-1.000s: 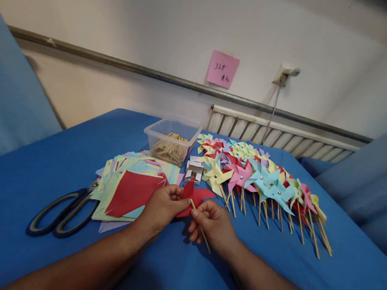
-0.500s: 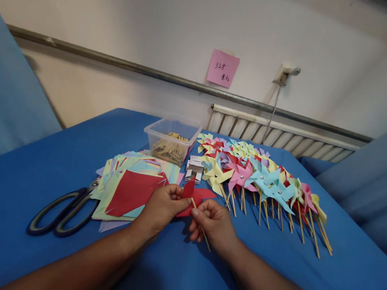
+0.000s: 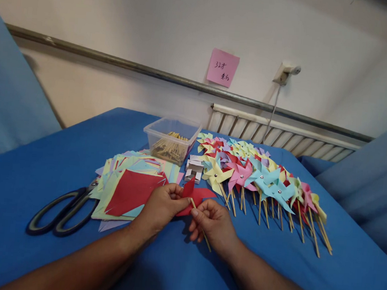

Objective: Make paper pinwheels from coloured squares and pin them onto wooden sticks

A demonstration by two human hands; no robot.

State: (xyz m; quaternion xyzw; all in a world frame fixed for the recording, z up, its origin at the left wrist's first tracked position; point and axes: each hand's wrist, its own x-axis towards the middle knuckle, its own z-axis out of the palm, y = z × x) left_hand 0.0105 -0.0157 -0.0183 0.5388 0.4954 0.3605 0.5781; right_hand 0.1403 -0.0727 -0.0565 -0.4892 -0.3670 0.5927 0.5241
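A red paper pinwheel (image 3: 199, 193) is pinched in my left hand (image 3: 166, 202), thumb on its near side. Between the thumb and fingers of my right hand (image 3: 214, 222) is a thin wooden stick (image 3: 207, 241), its upper end lying against the pinwheel by my left thumb. Whether a pin joins the two is hidden. Just left of my left hand lies a pile of cut paper squares (image 3: 109, 196) with a red sheet (image 3: 132, 193) on top. A small white open box (image 3: 194, 169) sits right behind the pinwheel.
Many finished pinwheels (image 3: 241, 176) on sticks lie in rows at the right. A clear plastic tub (image 3: 171, 143) of wooden sticks stands at the back. Large dark-handled scissors (image 3: 62, 213) rest at the left, blades under the paper. Behind the blue-covered table (image 3: 79, 145) is a radiator (image 3: 248, 128).
Hardly anything differs. Both hands keep their grip on the red pinwheel and the stick in the same place.
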